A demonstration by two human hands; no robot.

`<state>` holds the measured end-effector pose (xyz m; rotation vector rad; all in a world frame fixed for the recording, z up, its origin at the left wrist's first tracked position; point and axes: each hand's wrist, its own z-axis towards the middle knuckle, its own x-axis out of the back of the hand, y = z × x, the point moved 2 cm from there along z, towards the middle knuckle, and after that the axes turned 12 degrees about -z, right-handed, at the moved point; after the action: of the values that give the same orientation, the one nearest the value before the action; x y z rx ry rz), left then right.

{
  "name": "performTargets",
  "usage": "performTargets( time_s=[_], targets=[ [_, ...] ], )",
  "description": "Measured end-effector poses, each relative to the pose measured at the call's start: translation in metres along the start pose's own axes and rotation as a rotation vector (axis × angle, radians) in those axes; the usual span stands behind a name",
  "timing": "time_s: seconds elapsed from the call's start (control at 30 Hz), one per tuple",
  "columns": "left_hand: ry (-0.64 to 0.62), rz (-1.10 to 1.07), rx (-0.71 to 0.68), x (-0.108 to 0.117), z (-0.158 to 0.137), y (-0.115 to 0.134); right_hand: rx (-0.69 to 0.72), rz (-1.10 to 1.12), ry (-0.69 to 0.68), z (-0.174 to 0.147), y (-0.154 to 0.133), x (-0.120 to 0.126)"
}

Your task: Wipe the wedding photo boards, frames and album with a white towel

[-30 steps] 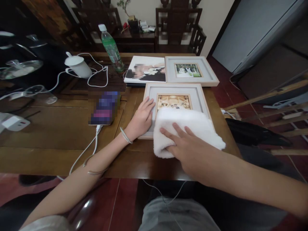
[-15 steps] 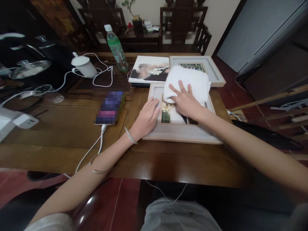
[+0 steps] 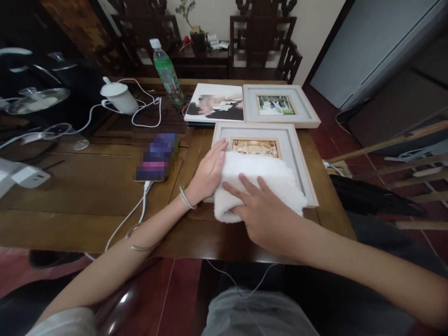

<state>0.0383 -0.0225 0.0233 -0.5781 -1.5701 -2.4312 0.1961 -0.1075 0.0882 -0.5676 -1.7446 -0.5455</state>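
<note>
Right hand: the right hand [image 3: 266, 210] lies flat and spread on a white towel [image 3: 257, 184], fingers fanned out over the cloth and pressing it down, not curled around it.
Left hand: the left hand [image 3: 209, 171] rests open, palm down, on the left edge of the near picture frame [image 3: 296, 156]; its fingers lie together along the frame's border and touch the towel's left side. A thin bracelet [image 3: 185, 198] sits on that wrist.
Towel: folded and fluffy, it covers the lower half of the near picture frame and hangs slightly past the frame's near edge onto the table [image 3: 80, 186].
Near picture frame: light wood with a grey mat, lying flat at the table's near right part; only the upper strip of its photo shows above the towel.
Far picture frame: a second frame [image 3: 280, 105] of the same kind lies flat just behind the first, its small photo fully in view.
Photo print: a large print [image 3: 215, 103] lies beside the far frame, to its left, touching or nearly touching it.
Bottle: a green plastic bottle [image 3: 168, 77] with a white cap stands upright behind the print; how full it is cannot be told.
Cup: a white lidded cup [image 3: 119, 97] lies tilted among white cables [image 3: 147, 109]; its contents are hidden.
Phone: a phone [image 3: 156, 156] lies flat left of the near frame, a white cable plugged into its near end.
</note>
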Motion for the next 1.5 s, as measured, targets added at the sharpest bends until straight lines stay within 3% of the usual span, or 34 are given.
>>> performTargets(
  time_s=[0.17,0.37,0.47,0.6,0.8,1.0,1.23,1.4,1.5],
  targets=[
    [0.059,-0.122,-0.023,-0.001,-0.003,-0.001,-0.071,-0.113,0.098,0.041,0.016,-0.011],
    [-0.005,-0.036,-0.079,-0.003,-0.003,-0.004,-0.235,-0.171,0.156,0.093,0.07,-0.009],
    [0.016,-0.015,-0.06,-0.001,-0.001,-0.006,-0.29,-0.179,0.163,0.106,0.081,-0.006],
    [-0.005,-0.025,-0.044,-0.001,-0.001,-0.008,-0.242,-0.134,0.103,0.092,0.065,-0.006],
    [-0.049,0.027,-0.019,-0.001,-0.003,-0.007,0.002,-0.084,0.042,0.023,0.032,-0.012],
    [-0.082,0.164,-0.028,-0.003,-0.002,-0.007,-0.088,-0.151,-0.042,-0.023,0.043,-0.007],
    [-0.045,0.183,-0.032,-0.006,-0.004,-0.006,-0.088,-0.194,-0.056,-0.004,0.03,0.003],
    [-0.02,0.105,-0.059,-0.003,-0.003,-0.01,-0.012,-0.137,0.081,0.029,0.008,0.002],
    [-0.015,0.086,-0.069,-0.001,-0.003,-0.012,0.0,-0.134,0.138,0.031,0.007,-0.005]
  ],
)
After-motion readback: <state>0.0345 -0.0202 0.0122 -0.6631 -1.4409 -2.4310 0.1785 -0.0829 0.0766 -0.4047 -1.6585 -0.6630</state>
